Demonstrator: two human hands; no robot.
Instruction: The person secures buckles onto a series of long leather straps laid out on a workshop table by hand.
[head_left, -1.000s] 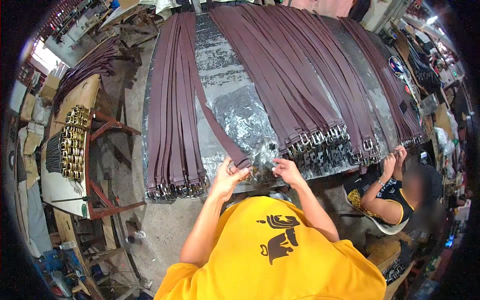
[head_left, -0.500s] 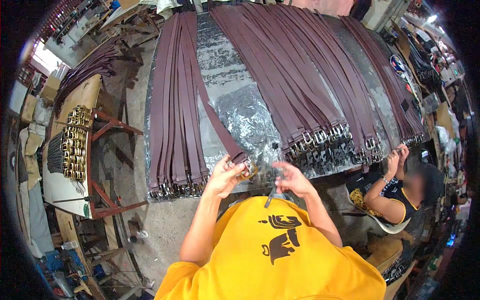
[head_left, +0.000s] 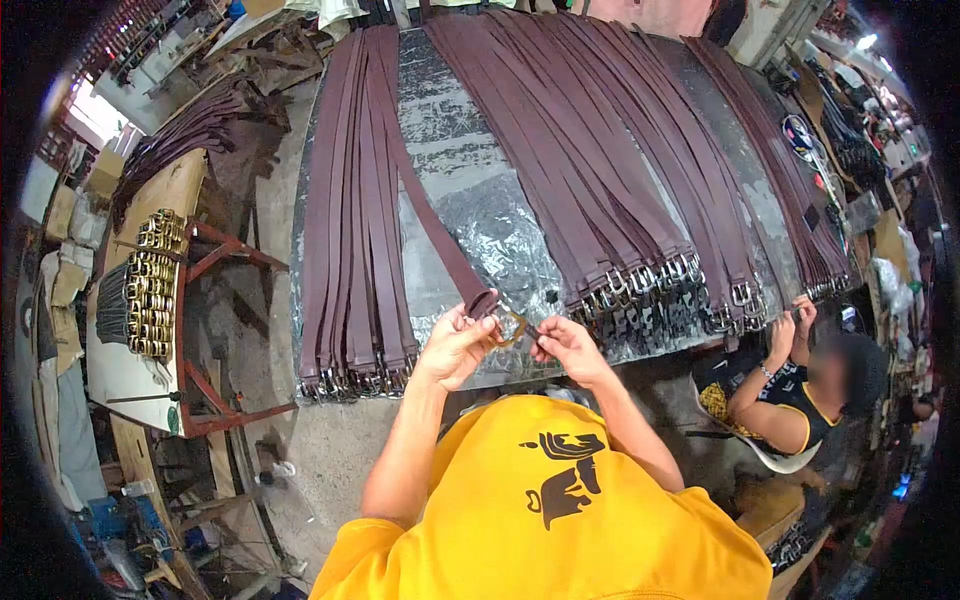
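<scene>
A single brown leather belt (head_left: 432,225) runs down the table toward me. My left hand (head_left: 458,345) is closed on its buckle end, where the strap is folded over. At that end a gold-coloured buckle (head_left: 514,327) sticks out to the right. My right hand (head_left: 565,350) is pinched at the buckle's right side, on a small dark piece I cannot make out. Left of my hands lies a row of brown belts (head_left: 345,220) with buckles at the near edge. To the right is a larger batch of belts (head_left: 570,180), its silver buckles (head_left: 640,280) facing me.
The belts lie on a dark, plastic-covered table (head_left: 450,120). At left, a red-framed stand (head_left: 195,390) carries a stack of gold buckles (head_left: 155,290). A co-worker (head_left: 800,400) sits at the right edge of the table, hands raised near more belts (head_left: 800,200).
My right hand has closed from a loose, blurred pose and come left to the buckle. My left hand stays on the belt end, and the buckle now points toward my right fingers.
</scene>
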